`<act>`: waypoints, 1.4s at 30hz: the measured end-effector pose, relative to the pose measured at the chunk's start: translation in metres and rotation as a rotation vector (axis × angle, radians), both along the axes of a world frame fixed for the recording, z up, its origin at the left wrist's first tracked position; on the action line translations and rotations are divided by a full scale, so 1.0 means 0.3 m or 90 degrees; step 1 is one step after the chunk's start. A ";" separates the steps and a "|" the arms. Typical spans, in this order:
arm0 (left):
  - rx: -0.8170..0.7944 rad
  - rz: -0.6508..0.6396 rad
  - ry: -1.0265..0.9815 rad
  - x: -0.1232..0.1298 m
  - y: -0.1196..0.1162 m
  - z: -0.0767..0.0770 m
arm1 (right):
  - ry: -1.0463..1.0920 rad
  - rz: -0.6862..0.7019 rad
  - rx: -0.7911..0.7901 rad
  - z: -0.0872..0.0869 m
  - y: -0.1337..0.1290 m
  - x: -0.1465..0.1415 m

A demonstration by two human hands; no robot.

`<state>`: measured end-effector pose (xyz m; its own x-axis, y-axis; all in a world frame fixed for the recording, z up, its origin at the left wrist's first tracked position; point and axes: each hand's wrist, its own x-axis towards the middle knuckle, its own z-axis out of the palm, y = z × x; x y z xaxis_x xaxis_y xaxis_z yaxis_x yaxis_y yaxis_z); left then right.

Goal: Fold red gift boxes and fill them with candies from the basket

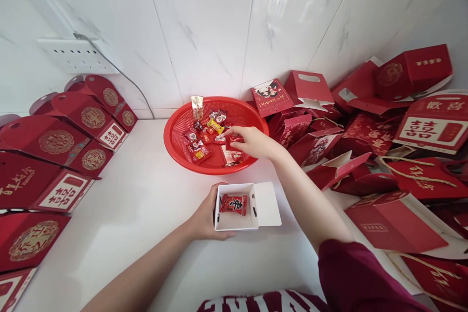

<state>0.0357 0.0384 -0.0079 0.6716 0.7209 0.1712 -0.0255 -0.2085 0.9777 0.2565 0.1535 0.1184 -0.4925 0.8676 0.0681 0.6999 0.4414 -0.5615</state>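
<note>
My left hand is wrapped around a small white-lined open box, with its lid flap folded out to the right. Inside the box lies one red wrapped candy with black lettering. My right hand reaches into a red plastic basket, thumb and forefinger closed about a red candy packet at its right side. Several other wrapped candies lie in the basket, among them a yellow one, a red one and a gold-and-white packet against the back rim.
On the left stand rows of red gift boxes with gold emblems. A heap of red boxes and bags, some with rope handles, crowds the right. Behind is a tiled wall with a socket strip and a cable.
</note>
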 end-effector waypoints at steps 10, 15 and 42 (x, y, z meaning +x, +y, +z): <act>0.009 0.003 0.004 0.005 0.003 0.000 | 0.150 0.163 -0.125 -0.018 -0.318 0.022; 0.036 0.027 0.031 0.001 0.007 -0.005 | 0.058 0.188 -0.147 -0.059 -0.327 -0.037; -0.011 0.009 -0.005 0.005 -0.001 0.003 | 0.097 0.056 0.006 0.035 -0.204 -0.008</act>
